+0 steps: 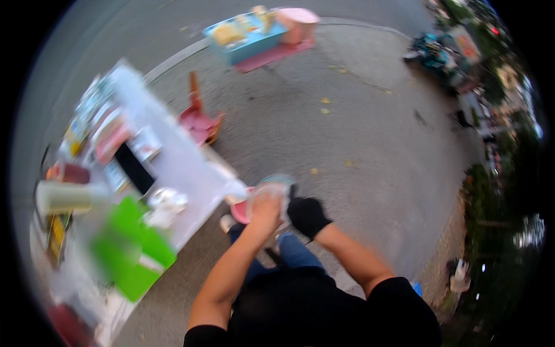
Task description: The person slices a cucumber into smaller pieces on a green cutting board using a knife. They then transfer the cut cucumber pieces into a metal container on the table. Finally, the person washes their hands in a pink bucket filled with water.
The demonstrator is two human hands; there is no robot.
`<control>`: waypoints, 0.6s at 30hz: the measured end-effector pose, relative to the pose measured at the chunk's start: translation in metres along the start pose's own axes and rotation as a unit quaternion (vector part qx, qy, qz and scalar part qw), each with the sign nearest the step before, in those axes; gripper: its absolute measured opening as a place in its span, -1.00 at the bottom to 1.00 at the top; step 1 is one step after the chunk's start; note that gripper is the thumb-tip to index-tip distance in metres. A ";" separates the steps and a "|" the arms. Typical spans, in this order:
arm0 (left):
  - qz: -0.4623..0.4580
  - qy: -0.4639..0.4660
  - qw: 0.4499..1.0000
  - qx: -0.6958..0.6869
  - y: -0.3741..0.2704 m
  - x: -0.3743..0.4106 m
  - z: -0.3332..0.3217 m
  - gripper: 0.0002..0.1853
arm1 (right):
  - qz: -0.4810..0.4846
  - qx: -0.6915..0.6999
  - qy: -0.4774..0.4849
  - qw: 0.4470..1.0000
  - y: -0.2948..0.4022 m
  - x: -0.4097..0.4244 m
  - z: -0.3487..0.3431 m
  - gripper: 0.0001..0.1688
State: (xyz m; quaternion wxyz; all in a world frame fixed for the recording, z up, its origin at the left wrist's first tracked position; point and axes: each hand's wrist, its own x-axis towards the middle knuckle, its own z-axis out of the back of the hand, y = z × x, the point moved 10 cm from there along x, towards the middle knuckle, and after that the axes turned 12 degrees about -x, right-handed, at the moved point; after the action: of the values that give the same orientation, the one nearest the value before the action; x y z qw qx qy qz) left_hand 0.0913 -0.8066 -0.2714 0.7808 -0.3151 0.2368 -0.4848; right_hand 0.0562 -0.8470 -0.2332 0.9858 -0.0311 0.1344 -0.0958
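Observation:
My bare left hand [266, 210] is closed about a clear plastic container [273, 188], whose outline is blurred. Fingers of that hand show through or against the plastic. At the container's right edge is my right hand [308, 216] in a black glove; its fingertips are hidden, so its grip cannot be made out. Just below and left of the container a pink round thing [239, 211], perhaps a stool seat or basin, shows partly. Both hands are beyond the near right corner of a white-covered table [186, 152].
On the table lie a bright green board [138, 247], a black flat object [134, 168], crumpled white plastic [167, 204] and a pale cylinder [65, 197]. A pink chair [199, 123] stands beyond. Farther off are a blue box [251, 45] holding food-like items and a parked scooter [438, 56].

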 end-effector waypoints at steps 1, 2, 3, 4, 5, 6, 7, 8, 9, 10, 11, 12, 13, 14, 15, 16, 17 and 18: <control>0.026 0.102 0.994 -0.040 0.019 0.007 -0.042 -0.50 | -0.010 0.113 -0.021 0.993 -0.002 -0.007 0.000 -0.81; 0.058 0.178 0.982 -0.010 0.020 0.013 -0.082 -0.41 | -0.017 0.164 -0.044 0.985 -0.012 -0.023 -0.034 -0.81; 0.111 0.197 0.974 -0.003 0.007 0.013 -0.104 -0.36 | 0.002 0.149 -0.036 0.988 -0.017 -0.042 -0.064 -0.69; 0.056 0.056 0.980 -0.183 0.021 0.018 -0.128 -0.38 | -0.071 0.118 0.014 0.990 -0.027 -0.044 -0.095 -0.48; 0.069 0.060 0.977 -0.191 0.059 0.011 -0.175 -0.42 | -0.065 0.134 0.014 0.989 -0.025 -0.046 -0.102 -0.43; 0.086 0.056 0.977 -0.186 0.107 0.005 -0.208 -0.46 | -0.050 0.156 0.001 0.986 -0.018 -0.040 -0.106 -0.37; 0.086 0.124 0.976 -0.159 0.074 0.012 -0.235 -0.53 | -0.075 0.099 -0.128 0.984 -0.035 -0.064 -0.143 -0.41; 0.095 0.173 0.974 -0.110 0.063 0.019 -0.237 -0.59 | -0.081 0.126 -0.031 0.988 -0.043 -0.061 -0.157 -0.45; 0.077 0.197 0.977 -0.026 0.071 0.023 -0.241 -0.64 | -0.108 0.200 0.100 0.969 -0.063 -0.058 -0.159 -0.46; 0.065 0.140 0.987 -0.051 0.032 0.034 -0.229 -0.65 | -0.130 0.175 0.057 0.974 -0.090 -0.075 -0.174 -0.46; 0.060 0.091 0.991 -0.081 -0.014 0.032 -0.214 -0.67 | -0.151 0.154 0.026 0.976 -0.113 -0.098 -0.202 -0.45; 0.039 0.067 0.993 -0.093 -0.047 0.032 -0.204 -0.66 | -0.187 0.152 0.048 0.969 -0.138 -0.116 -0.229 -0.43; 0.055 0.041 0.990 -0.125 -0.062 0.029 -0.195 -0.62 | -0.203 0.156 0.069 0.964 -0.145 -0.125 -0.246 -0.41; 0.063 0.016 0.986 -0.154 -0.076 0.028 -0.178 -0.63 | -0.200 0.165 0.107 0.960 -0.158 -0.131 -0.244 -0.39; 0.037 -0.029 0.969 -0.242 -0.097 0.028 -0.164 -0.61 | -0.228 0.164 0.116 0.953 -0.186 -0.148 -0.249 -0.38; 0.066 -0.070 0.944 -0.315 -0.096 0.025 -0.149 -0.57 | -0.215 0.118 0.110 0.963 -0.208 -0.156 -0.233 -0.38; 0.056 -0.144 0.905 -0.396 -0.083 0.017 -0.127 -0.55 | -0.202 0.070 0.075 0.974 -0.219 -0.157 -0.213 -0.38; 0.132 -0.232 0.836 -0.480 -0.063 -0.003 -0.109 -0.57 | -0.179 0.058 0.043 0.981 -0.228 -0.159 -0.203 -0.39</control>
State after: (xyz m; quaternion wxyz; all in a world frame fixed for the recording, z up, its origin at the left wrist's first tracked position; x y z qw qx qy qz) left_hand -0.0216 -0.8529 -0.3006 0.6203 -0.7193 0.2907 -0.1156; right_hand -0.1908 -1.0466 -0.3675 0.9460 0.0067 0.1631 -0.2800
